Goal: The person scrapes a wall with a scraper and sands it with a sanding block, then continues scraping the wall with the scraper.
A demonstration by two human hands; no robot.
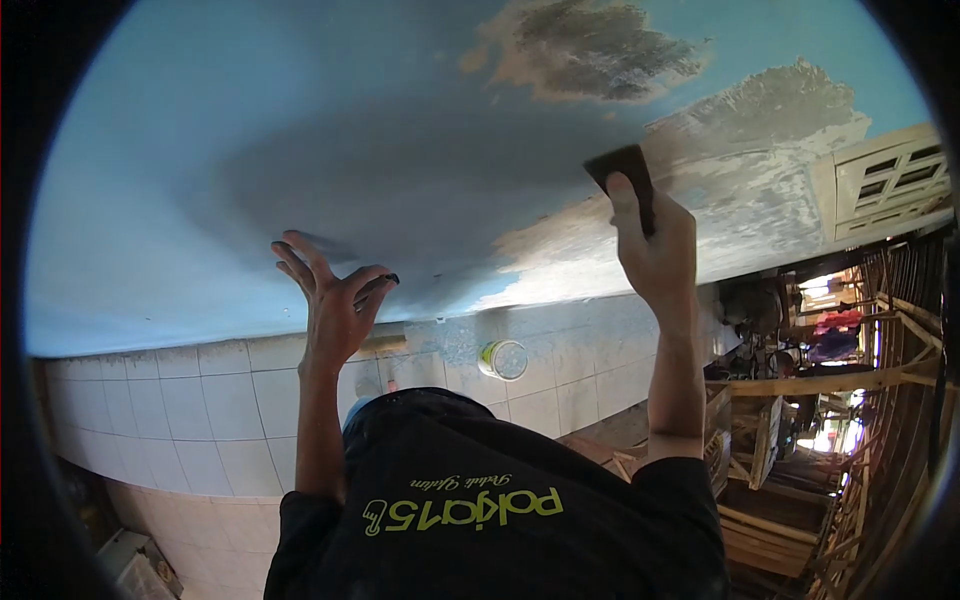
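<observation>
My right hand (655, 245) grips a dark, flat, square-edged scraper (628, 168), thumb pressed along its face. The scraper is against or very close to the blue wall (420, 90), beside a rough patch of grey and white filler (745, 190). To the left, my left hand (340, 300) is raised near the wall. Its thumb and forefinger pinch a small dark thing (391, 279), seen edge-on, whose kind I cannot make out. The other fingers of that hand are spread.
A bare grey patch (605, 45) marks the wall higher up. Below, on pale tiles (225, 430), stands a white tub (503, 360) with a green label. A vent block (890, 185) is at the right; wooden framing (800, 385) and clutter lie beyond.
</observation>
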